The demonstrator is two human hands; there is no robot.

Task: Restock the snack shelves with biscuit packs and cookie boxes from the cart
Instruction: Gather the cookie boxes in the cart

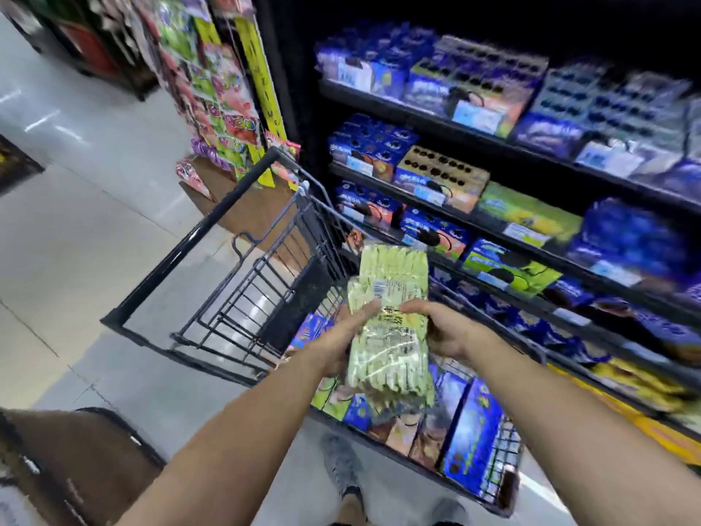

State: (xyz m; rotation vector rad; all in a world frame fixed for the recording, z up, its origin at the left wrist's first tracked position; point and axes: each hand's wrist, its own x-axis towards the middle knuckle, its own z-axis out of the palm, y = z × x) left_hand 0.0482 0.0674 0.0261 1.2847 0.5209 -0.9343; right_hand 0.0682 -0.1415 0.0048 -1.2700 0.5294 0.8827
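Note:
A long pale-green multipack of biscuits [387, 320] in clear wrap is held above the cart, its label side up. My left hand [341, 336] grips its left edge and my right hand [442, 328] grips its right edge. Below it, the black wire cart [235, 229] holds several blue and green cookie boxes [470, 423] standing on end in its near basket. The snack shelves [455, 123] to the right are lined with blue, orange and green cookie boxes [504, 267].
A cardboard display [250, 206] and a rack of hanging colourful snack bags [212, 89] stand past the cart's far end. A brown box [76, 461] lies at lower left. Pale tiled aisle floor [76, 222] stretches to the left. The picture is blurred by motion.

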